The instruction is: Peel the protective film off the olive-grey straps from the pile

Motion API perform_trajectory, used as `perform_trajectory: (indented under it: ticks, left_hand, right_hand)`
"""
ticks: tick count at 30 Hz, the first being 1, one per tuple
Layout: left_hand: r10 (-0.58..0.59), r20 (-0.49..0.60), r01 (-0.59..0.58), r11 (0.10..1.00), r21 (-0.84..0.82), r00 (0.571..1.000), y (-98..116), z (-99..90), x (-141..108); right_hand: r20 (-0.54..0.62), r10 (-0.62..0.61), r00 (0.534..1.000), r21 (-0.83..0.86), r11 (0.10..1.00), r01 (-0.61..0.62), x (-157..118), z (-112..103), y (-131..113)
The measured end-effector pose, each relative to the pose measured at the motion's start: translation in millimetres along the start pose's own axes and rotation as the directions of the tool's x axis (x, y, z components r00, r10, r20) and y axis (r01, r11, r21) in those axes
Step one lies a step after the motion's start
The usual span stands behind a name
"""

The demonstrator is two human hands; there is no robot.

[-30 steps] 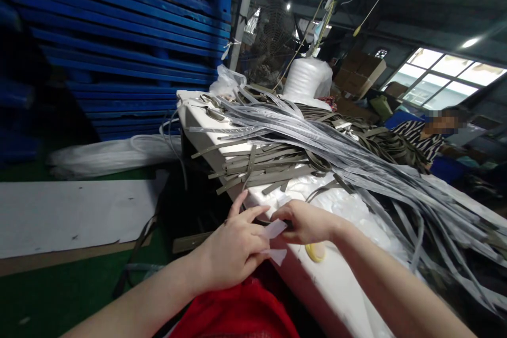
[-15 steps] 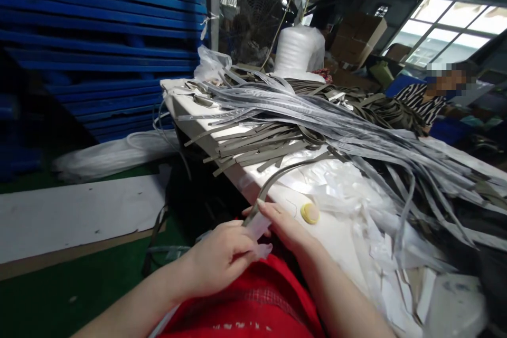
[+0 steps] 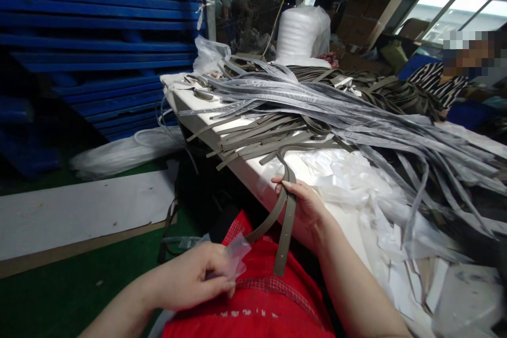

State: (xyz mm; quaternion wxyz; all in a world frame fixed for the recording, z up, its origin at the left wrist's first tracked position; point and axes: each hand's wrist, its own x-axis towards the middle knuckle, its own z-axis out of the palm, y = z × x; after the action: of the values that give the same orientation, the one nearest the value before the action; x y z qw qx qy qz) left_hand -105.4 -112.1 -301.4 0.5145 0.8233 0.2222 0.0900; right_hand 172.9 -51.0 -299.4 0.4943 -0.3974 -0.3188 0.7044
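Note:
My left hand (image 3: 204, 274) is closed on a piece of clear plastic film (image 3: 238, 254) in front of the red apron (image 3: 253, 303). To its right, my right hand (image 3: 303, 198) pinches a grey-brown strap (image 3: 290, 216) at the table's near edge. Below these fingers the strap hangs in two lengths, one with small holes ending over the apron, the other curving left towards my left hand. Its upper part runs onto the white table (image 3: 253, 185). Bare straps (image 3: 257, 140) and plastic-wrapped straps (image 3: 317, 103) lie in a heap beyond.
Crumpled plastic bags (image 3: 352, 182) cover the table's right side. A white foam roll (image 3: 301, 34) stands at the back. Blue pallets (image 3: 119, 26) are stacked at the left. A person in a striped top (image 3: 435, 82) is at the far right.
My hands have moved apart. My left hand has gone down and left with the film; my right hand is higher and right, with the strap now hanging from it. The yellow disc is no longer visible.

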Motion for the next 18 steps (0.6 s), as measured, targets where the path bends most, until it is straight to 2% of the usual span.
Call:
perform_trajectory:
  ticks: [3, 6, 8, 11, 12, 13, 16, 18]
  left_hand:
    - [-0.018, -0.170, 0.019, 1.000, 0.003, 0.985, 2.9, -12.3, -11.7]
    - [0.011, -0.391, -0.031, 0.999, -0.044, 0.921, 9.3, -23.8, -27.8]
    - [0.053, -0.450, -0.095, 0.993, -0.071, 0.891, 16.1, -27.0, -32.0]
    - [0.116, -0.373, -0.155, 0.985, -0.076, 0.921, 28.0, -24.6, -22.7]
    - [0.128, -0.323, -0.157, 0.985, -0.066, 0.938, 31.4, -22.6, -17.1]
    - [0.132, -0.268, -0.151, 0.987, -0.053, 0.954, 33.9, -20.3, -11.5]
    - [0.117, -0.162, -0.122, 0.992, -0.019, 0.980, 34.8, -14.3, -0.9]
    - [0.108, -0.157, -0.110, 0.994, -0.005, 0.982, 30.1, -12.2, -0.8]
  right_hand:
    - [0.163, 0.122, 0.979, 0.041, 0.991, -0.131, -4.1, 3.1, 15.6]
    - [0.227, 0.183, 0.957, 0.028, 0.981, -0.194, -0.5, 9.9, 33.7]
    - [0.287, 0.218, 0.933, 0.035, 0.971, -0.237, 1.5, 22.5, 46.2]
    - [0.460, 0.285, 0.841, 0.011, 0.945, -0.327, -1.8, 50.9, 59.7]
    - [0.497, 0.282, 0.821, -0.010, 0.948, -0.319, -4.2, 60.0, 61.4]
    - [0.510, 0.259, 0.820, -0.037, 0.959, -0.280, -6.7, 67.7, 61.4]
    - [0.433, 0.160, 0.887, -0.183, 0.979, -0.088, -10.2, 77.9, 50.2]
    - [0.297, 0.081, 0.951, -0.287, 0.958, 0.008, -6.9, 73.6, 35.0]
